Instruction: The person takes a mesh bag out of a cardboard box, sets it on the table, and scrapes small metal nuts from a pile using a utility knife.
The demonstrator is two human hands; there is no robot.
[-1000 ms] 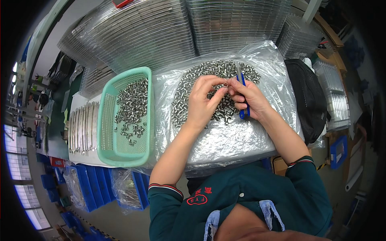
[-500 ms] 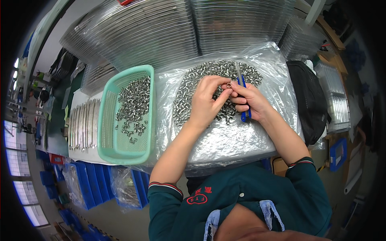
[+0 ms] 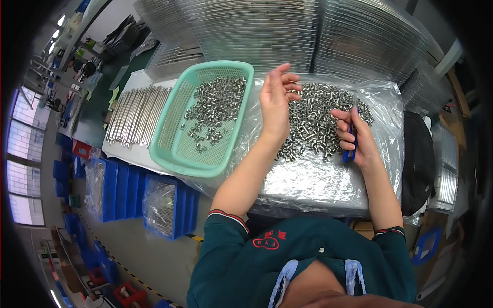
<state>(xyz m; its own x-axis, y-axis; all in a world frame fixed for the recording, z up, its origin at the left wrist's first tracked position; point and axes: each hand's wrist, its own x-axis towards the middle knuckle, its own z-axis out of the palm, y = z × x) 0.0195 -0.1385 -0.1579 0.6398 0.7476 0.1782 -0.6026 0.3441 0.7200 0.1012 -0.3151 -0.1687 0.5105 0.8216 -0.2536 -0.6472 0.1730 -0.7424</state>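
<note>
The left hand (image 3: 277,107), loosely open with nothing visible in it, is nearer the green basket (image 3: 185,146) lying leftward at centre-left, long axis slanting upper right to lower left, while the right hand (image 3: 363,139) grips a blue knife (image 3: 348,154) by metal fittings (image 3: 313,123) right of centre.

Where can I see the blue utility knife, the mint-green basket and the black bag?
Blue utility knife (image 3: 348,154): head view, on the lower end of its handle.
Mint-green basket (image 3: 187,168): head view, on its near wall.
Black bag (image 3: 417,163): head view, on the middle of its dark side.
</note>
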